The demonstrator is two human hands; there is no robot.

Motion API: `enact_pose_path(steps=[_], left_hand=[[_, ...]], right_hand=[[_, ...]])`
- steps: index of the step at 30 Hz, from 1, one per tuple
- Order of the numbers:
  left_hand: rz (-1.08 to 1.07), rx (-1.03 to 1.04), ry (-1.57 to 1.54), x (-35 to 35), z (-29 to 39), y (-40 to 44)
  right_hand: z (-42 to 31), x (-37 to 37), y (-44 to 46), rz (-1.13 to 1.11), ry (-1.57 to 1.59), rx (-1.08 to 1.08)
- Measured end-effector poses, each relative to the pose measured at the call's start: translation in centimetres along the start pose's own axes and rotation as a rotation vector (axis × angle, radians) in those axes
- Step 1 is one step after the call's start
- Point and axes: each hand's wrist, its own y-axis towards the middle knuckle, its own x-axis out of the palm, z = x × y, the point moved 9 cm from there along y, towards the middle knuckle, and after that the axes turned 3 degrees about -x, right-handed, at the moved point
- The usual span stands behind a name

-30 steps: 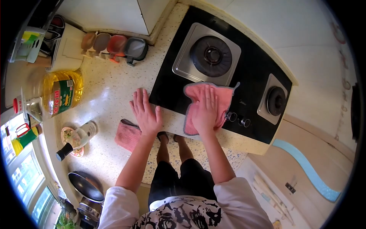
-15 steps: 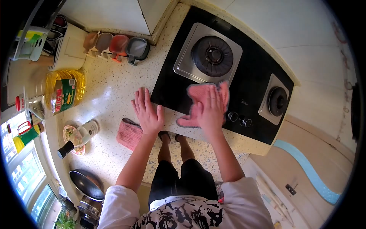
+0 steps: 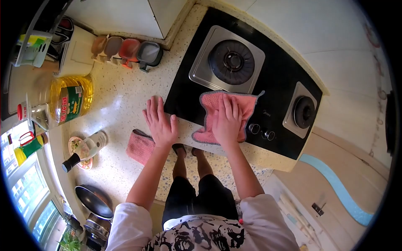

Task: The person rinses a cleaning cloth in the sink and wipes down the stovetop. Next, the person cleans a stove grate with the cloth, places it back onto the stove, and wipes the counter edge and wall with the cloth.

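My right hand [image 3: 227, 122] lies flat on a pink cloth [image 3: 210, 103] with a grey edge, its fingers stretched over it. The cloth is spread on the front of the black stove [image 3: 184, 93], just below the large burner [image 3: 232, 61] and left of two knobs [image 3: 260, 131]; its lower corner reaches the counter's edge. My left hand [image 3: 161, 126] rests flat on the speckled counter [image 3: 121, 94] at the stove's left corner, fingers apart, holding nothing. A folded pink cloth [image 3: 140, 147] lies beside my left wrist.
Spice boxes [image 3: 130, 49] stand at the back left. An oil jug [image 3: 75, 98], a clear bottle with a black cap [image 3: 89, 148] over a small plate, and a black pan [image 3: 94, 201] are at the left. A smaller burner [image 3: 304, 111] is at the right.
My right hand and the cloth shifted slightly. The cloth, bunched up half a second ago, is spread wider again, its right corner stretched out. My left hand has stayed in place.
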Motion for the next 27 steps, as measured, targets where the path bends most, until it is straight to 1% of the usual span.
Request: enact_pose_path(steps=[2,6,7,11,14,15,18,23,27], left_hand=[[-0.005,-0.001,0.006,0.0,0.0,0.0],[0.009,0.010,0.000,-0.3,0.4,0.1],[0.011,0.014,0.000,-0.3,0.3,0.0],[0.005,0.014,0.000,-0.2,0.1,0.0],[-0.001,0.005,-0.002,-0.1,-0.1,0.1],[-0.001,0.004,-0.003,0.0,-0.2,0.0],[-0.003,-0.007,-0.018,-0.3,0.1,0.1],[0.000,0.004,-0.012,-0.2,0.0,0.2],[0.006,0.010,-0.012,-0.2,0.0,0.1]], right_hand=[[-1.2,0.5,1.4,-0.011,-0.030,-0.029],[-4.0,0.2,4.3,0.017,0.065,-0.111],[-3.6,0.2,4.0,0.045,0.063,-0.128],[-0.5,-0.1,1.6,0.033,-0.056,-0.150],[-0.4,-0.2,1.8,0.016,0.002,-0.161],[-1.1,-0.3,3.0,-0.029,-0.004,-0.177],[-3.1,0.3,5.2,0.002,0.119,-0.314],[0.2,-0.9,3.6,-0.024,0.045,-0.348],[-0.3,-0.7,4.5,-0.067,0.034,-0.399]])
